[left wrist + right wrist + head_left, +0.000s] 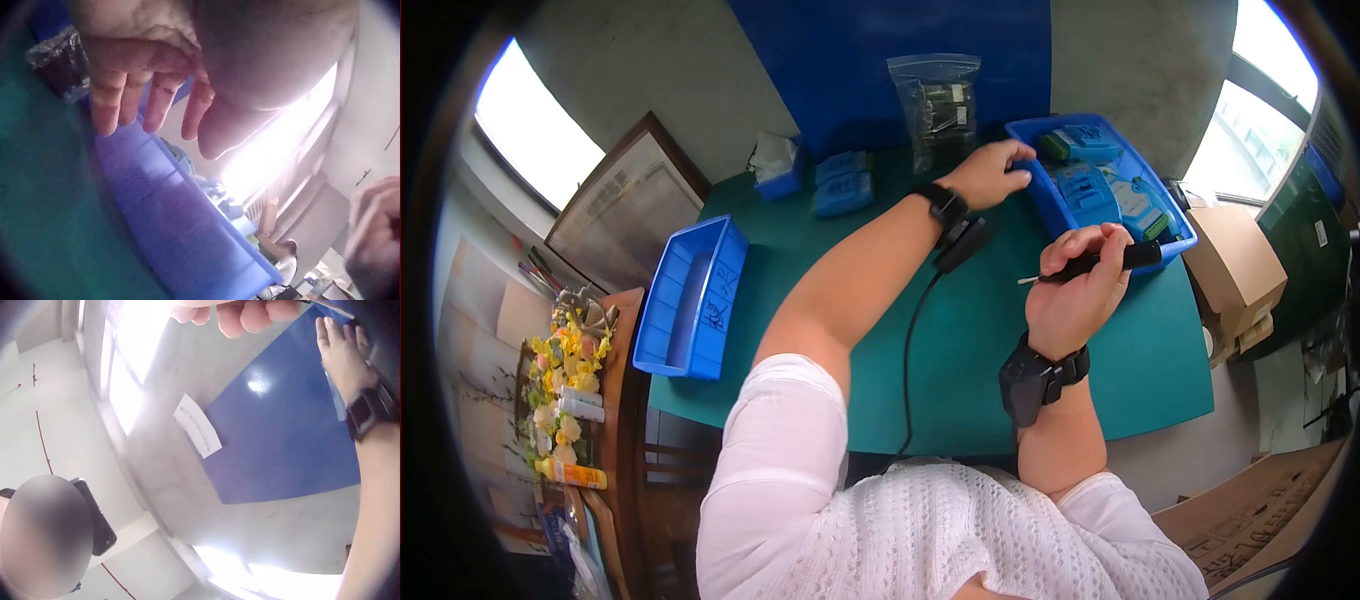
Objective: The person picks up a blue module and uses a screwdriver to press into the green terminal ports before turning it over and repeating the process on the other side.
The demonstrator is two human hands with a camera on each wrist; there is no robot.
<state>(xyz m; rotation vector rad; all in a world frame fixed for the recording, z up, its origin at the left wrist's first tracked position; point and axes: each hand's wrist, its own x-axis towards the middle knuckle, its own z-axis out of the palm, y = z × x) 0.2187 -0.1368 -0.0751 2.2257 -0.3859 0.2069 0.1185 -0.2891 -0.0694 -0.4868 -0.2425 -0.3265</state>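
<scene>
My left hand [990,176] reaches to the near-left rim of a blue plastic bin [1040,198]. In the left wrist view its loosely bent fingers [164,103] hang over the bin wall [169,212], with nothing between them and the thumb. Inside the bin lie several light-blue modules [1088,195] with green terminal strips. My right hand [1075,290], palm up in front of the bin, grips a black-handled screwdriver [1142,256]. Its thin metal shaft points left. In the right wrist view only the right fingertips [253,317] and part of the shaft [331,309] show.
An oblong blue bin [725,265] stands at the table's left. Farther back are light-blue modules [843,190], a small blue box with tissue [778,180] and a clear bag of dark parts [940,112]. A cable [908,370] crosses the green table [850,310]. Cardboard boxes [1240,265] stand right.
</scene>
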